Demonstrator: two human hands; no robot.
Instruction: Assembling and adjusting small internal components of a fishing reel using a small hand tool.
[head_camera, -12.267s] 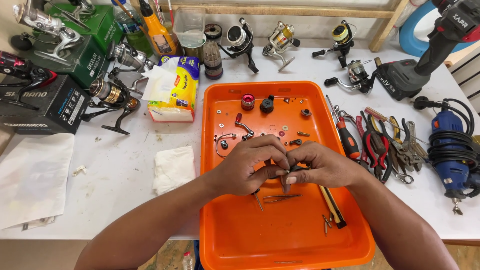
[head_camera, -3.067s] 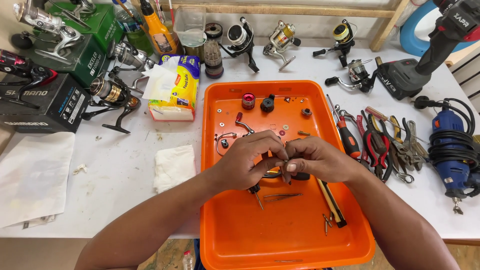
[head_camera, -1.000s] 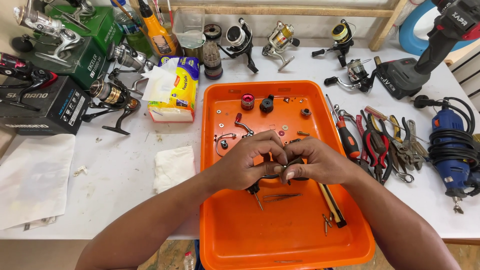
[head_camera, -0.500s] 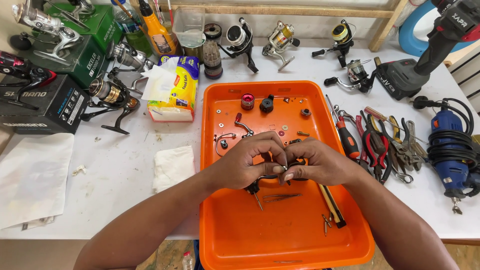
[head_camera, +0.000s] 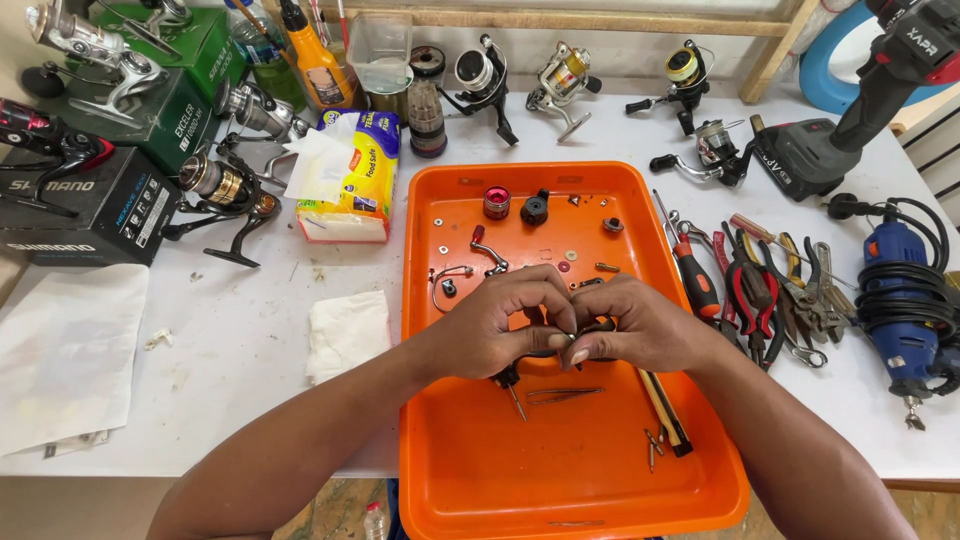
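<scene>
White table (head_camera: 230, 340), cluttered. At nine o'clock of the hands, a crumpled white paper tissue (head_camera: 346, 332) lies just beside the rectangular orange plastic tray (head_camera: 560, 480).

Over the tray's middle, the left hand (head_camera: 500, 325) curls nearly closed, fingers pinching a small dark metal reel part (head_camera: 578, 330). The part sits between both hands, mostly hidden. A thin dark screwdriver (head_camera: 511, 385) pokes out from under the left hand toward six o'clock; whether that hand grips it cannot be told.

The right hand (head_camera: 640, 330) is likewise curled tight, fingertips meeting the same part.

At three o'clock, red-handled pliers (head_camera: 745, 295) lie off the tray among other tools.
</scene>
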